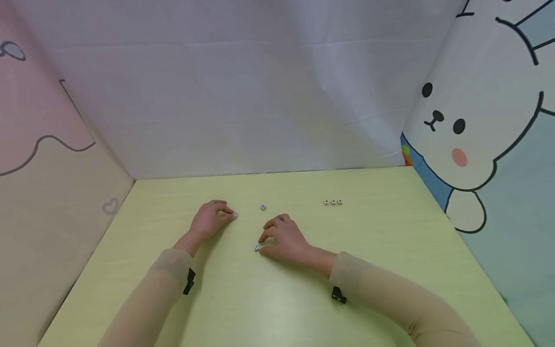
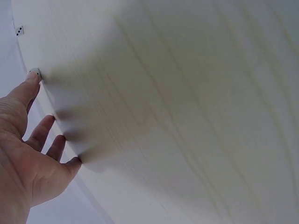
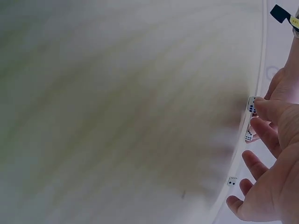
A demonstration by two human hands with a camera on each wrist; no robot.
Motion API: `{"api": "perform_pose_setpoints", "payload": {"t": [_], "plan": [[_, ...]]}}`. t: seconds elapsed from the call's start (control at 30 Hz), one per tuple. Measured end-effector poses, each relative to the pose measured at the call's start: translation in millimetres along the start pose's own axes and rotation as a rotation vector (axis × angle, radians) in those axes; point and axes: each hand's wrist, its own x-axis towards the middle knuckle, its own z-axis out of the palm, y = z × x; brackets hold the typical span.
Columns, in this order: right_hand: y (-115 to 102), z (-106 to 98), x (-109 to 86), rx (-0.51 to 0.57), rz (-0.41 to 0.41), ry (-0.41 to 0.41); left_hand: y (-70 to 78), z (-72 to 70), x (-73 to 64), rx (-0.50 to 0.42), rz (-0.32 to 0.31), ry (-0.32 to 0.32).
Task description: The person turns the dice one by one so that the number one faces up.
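Note:
A small white die [image 1: 235,214] sits at the fingertips of my left hand [image 1: 209,220], which pinches it between thumb and index finger. In the left wrist view the thumb tip covers part of this die [image 2: 35,73], and the other fingers spread to the tabletop. My right hand [image 1: 286,241] is nearer the front, its thumb tip right at another die [image 1: 257,247]. The index finger stands bent and apart from that die [image 3: 252,104] in the right wrist view. Between and beyond the hands lies a third die [image 1: 263,207].
Three dice [image 1: 333,203] stand in a short row with red dots up, farther right on the pale wooden table [image 1: 373,231]. A white cloth wall [image 1: 260,106] rises behind the table's far edge, with printed side panels [image 1: 511,202] at left and right.

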Motion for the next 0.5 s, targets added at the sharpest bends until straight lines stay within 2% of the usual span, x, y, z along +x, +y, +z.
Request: {"api": "perform_pose_setpoints", "payload": {"t": [0.5], "plan": [[-5.4,1.8,3.1,0.010,0.004,0.025,5.6,-4.8,-3.2,-0.002,-0.014,0.001]]}}
